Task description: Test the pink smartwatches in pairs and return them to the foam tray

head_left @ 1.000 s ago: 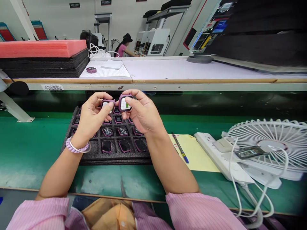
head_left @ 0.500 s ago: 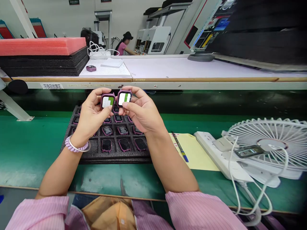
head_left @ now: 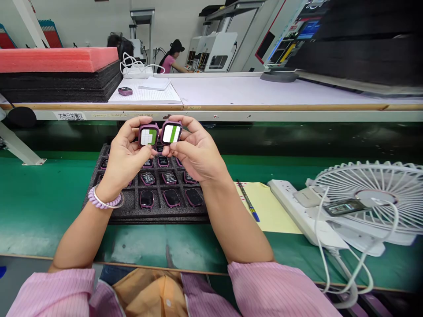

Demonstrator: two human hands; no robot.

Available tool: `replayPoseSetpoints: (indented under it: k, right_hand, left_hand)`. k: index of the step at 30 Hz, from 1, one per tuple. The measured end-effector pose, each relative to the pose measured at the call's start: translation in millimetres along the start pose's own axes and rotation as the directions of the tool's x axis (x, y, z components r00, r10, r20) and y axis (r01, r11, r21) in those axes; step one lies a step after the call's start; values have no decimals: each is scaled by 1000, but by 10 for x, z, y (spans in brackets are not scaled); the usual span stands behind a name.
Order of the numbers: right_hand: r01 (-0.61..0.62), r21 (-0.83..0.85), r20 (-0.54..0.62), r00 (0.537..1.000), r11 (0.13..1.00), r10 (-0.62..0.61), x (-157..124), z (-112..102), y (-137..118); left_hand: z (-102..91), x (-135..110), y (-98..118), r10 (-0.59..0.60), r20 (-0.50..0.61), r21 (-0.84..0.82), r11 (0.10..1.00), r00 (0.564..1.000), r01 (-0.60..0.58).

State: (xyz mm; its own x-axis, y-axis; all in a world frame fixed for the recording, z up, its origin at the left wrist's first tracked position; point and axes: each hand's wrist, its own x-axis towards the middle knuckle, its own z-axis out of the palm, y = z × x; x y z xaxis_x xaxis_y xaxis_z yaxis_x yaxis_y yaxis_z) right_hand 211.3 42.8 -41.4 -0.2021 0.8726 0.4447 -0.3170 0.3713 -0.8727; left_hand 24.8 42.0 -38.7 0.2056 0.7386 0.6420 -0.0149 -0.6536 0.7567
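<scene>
My left hand [head_left: 127, 156] is closed on a purple smartwatch body [head_left: 148, 135], its lit screen showing a white grid with green areas. Right beside it, my right hand [head_left: 194, 152] grips a second purple smartwatch [head_left: 171, 133] with green bands on white; the thumb rests at the lower edge of its screen. Both watches are held up side by side above a black foam tray [head_left: 128, 214]. In the tray's compartments lie several more purple watches [head_left: 172, 197]. The front ones have dark screens, while those behind show lines of text. My forearms and hands cover part of the tray.
Yellow paper [head_left: 274, 215] with a pen [head_left: 248, 201] lies right of the tray. Beyond are a white power strip [head_left: 307, 220] and a fan [head_left: 373, 198] with cables. A shelf [head_left: 224, 90] at the back bears foam sheets [head_left: 59, 81] and another watch [head_left: 125, 91]. A person works far behind.
My right thumb has slid down to the lower edge of its watch. The green on that screen now shows as bands, and the green area on the left watch's screen has grown.
</scene>
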Motion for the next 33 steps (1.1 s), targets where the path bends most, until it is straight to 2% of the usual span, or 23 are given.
replayPoseSetpoints:
  k: [6,17,25,33]
  right_hand:
    - [-3,51,-5,1000,999,4,5,-3,-2]
    - [-13,15,-1,1000,1000,13,-30,-13,-13]
    - [-4,-13,22,1000,1000,4,-48,-9,-18]
    - [7,-42,-7,1000,999,-7,-25,-18,-12]
  left_hand:
    - [8,-2,66,-85,-33,-66,994,996,83]
    - [12,-7,67,-90,-76,-33,996,993,88]
    - [-3,-6,24,-54,-76,17,998,996,55]
    - [12,-8,50,-66,-55,-19,998,996,65]
